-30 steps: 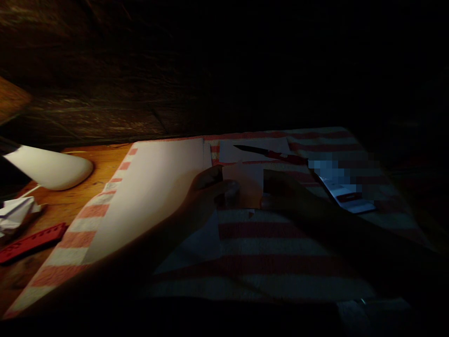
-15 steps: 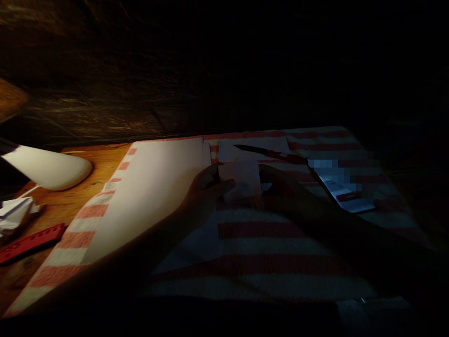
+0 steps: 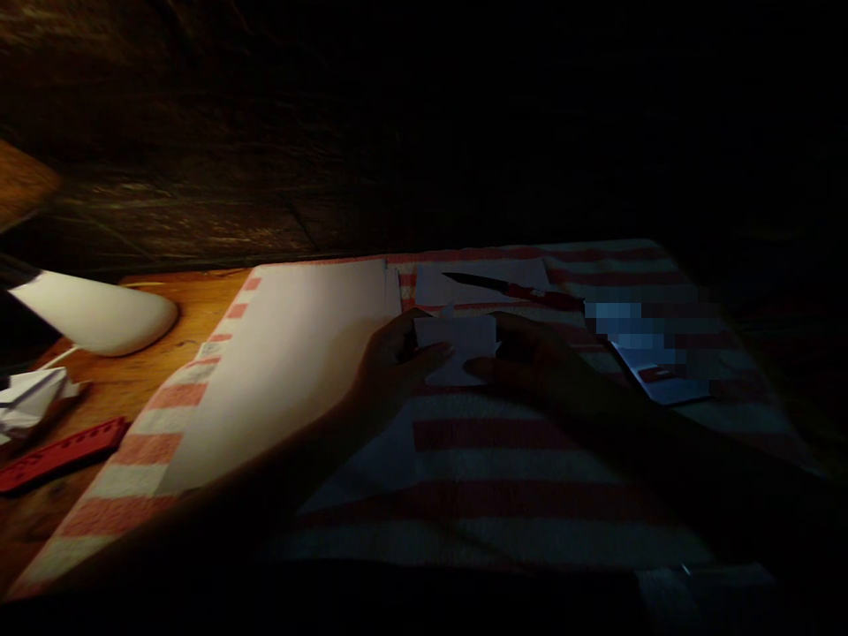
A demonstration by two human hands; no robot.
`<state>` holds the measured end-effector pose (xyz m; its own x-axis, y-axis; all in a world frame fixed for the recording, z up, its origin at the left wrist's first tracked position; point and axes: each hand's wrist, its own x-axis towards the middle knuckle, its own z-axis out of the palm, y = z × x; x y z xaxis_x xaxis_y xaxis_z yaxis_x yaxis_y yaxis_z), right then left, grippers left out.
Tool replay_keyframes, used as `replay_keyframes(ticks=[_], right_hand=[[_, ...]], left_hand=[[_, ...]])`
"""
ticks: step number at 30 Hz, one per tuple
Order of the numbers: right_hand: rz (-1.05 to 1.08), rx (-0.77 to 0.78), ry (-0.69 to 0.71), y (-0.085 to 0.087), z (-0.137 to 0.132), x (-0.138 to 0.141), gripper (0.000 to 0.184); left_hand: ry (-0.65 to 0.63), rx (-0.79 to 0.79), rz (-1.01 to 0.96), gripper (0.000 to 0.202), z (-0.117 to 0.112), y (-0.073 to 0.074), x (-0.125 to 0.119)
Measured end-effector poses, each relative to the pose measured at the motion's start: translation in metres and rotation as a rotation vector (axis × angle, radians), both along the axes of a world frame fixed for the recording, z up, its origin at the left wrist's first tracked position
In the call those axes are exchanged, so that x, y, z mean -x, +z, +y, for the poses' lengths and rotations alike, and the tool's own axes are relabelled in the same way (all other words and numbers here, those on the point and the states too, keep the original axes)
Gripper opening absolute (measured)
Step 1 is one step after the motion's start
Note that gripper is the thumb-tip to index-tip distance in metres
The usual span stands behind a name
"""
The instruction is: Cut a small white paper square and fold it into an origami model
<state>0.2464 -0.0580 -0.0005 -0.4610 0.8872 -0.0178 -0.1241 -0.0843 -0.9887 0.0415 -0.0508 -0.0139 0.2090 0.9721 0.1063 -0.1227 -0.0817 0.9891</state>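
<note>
A small folded piece of white paper (image 3: 457, 340) is held up between both hands, over the striped cloth. My left hand (image 3: 404, 349) grips its left side, thumb flat across the front face. On the right edge, my right hand (image 3: 523, 353) pinches it with the thumb in front and the fingers behind. Just beyond the hands lies a knife (image 3: 510, 289) with a dark blade and red handle, partly on a flat sheet of paper (image 3: 430, 278). Larger white sheets (image 3: 284, 353) lie under and beside my left forearm. Dim light hides much of the fingers.
A red-and-white striped cloth (image 3: 464, 499) covers the table. At left stand a white lamp-like object (image 3: 106, 314), crumpled paper (image 3: 33, 397) and a red notched strip (image 3: 66, 450) on bare wood. A lit phone (image 3: 669, 384), partly blurred out, lies at right. A dark wall rises behind.
My right thumb has come round onto the front of the folded paper, whose front face now looks flatter and squarer. The left hand keeps its hold.
</note>
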Motion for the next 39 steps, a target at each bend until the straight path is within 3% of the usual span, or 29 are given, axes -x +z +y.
replay_keyframes(ticks=[7,11,18,23,29,33,37,39], right_hand=[[-0.027,0.03,-0.174,0.009,-0.003,0.002,0.017],[-0.042,0.138,-0.194,0.008,-0.002,0.002,0.018],[0.035,0.258,-0.083,0.006,0.009,-0.008,0.017],[0.02,0.251,0.089,0.003,0.014,-0.012,0.016],[0.09,0.199,0.0,0.002,0.012,-0.01,0.041],[-0.037,-0.003,-0.064,0.0,0.009,-0.014,0.052],[-0.309,-0.484,-0.17,0.003,0.011,-0.02,0.038],[-0.402,-0.693,-0.045,0.007,0.012,-0.023,0.035]], left_hand=[[0.071,-0.026,-0.13,0.018,0.0,0.003,0.005],[-0.008,-0.231,-0.004,0.012,0.004,0.003,0.01],[-0.263,-0.435,0.138,0.019,0.01,0.004,0.016],[-0.278,-0.595,0.341,0.009,0.003,0.011,0.012],[-0.243,-0.696,0.509,0.007,-0.002,0.015,0.013],[-0.204,-0.88,0.739,0.019,-0.003,0.017,0.022],[-0.098,-1.089,0.927,0.011,-0.002,0.019,0.026],[-0.097,-1.097,0.929,0.009,-0.001,0.018,0.026]])
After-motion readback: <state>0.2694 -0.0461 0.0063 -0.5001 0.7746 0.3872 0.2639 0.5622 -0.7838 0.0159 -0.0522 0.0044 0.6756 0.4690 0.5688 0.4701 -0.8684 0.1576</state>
